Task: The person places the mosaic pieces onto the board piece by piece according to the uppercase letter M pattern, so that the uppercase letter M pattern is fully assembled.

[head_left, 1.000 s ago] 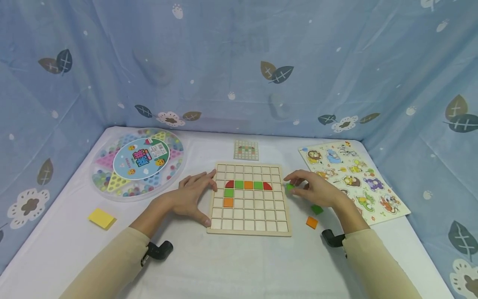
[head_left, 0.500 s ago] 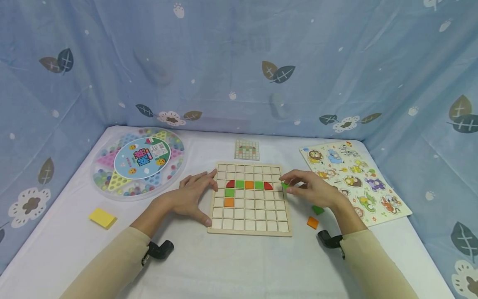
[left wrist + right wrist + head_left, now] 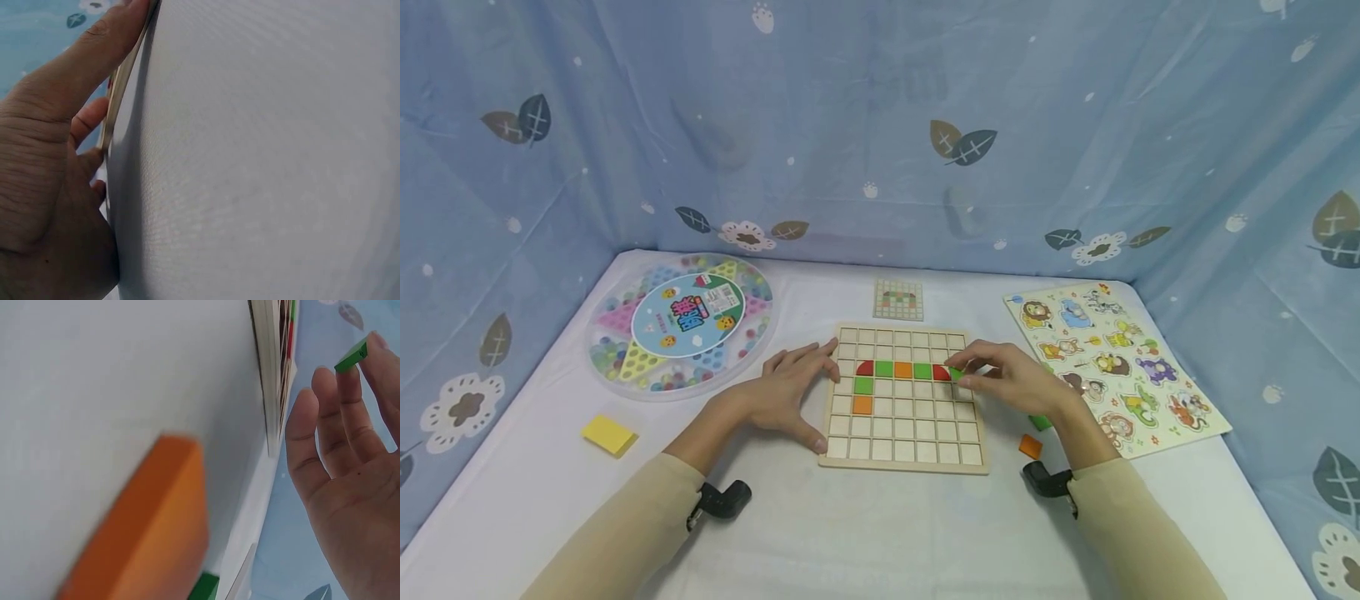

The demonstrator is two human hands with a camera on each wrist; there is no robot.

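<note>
A wooden grid board point(image 3: 926, 430) lies in the middle of the table. Along one of its rows run a red rounded tile point(image 3: 865, 367), a green tile, an orange tile point(image 3: 903, 370), another green tile and a second red rounded tile point(image 3: 940, 373). Below the left red one sit a green tile point(image 3: 863, 386) and an orange tile point(image 3: 862, 405). My left hand point(image 3: 793, 392) rests with spread fingers, thumb and fingertips along the board's left edge. My right hand point(image 3: 1011, 379) pinches a small green tile point(image 3: 351, 357) between thumb and finger, above the board beside the right red tile.
Right of the board lie a loose orange tile point(image 3: 1030, 447) and a green tile point(image 3: 1040, 422). Behind it is a small pattern card point(image 3: 898, 300). An animal puzzle board point(image 3: 1093, 425) lies at right; a round marble game point(image 3: 688, 321) and a yellow block point(image 3: 609, 436) at left.
My right hand has moved left with the green tile, from beside the board's right edge to over its right-hand cells. The left hand stays at the board's left edge.
</note>
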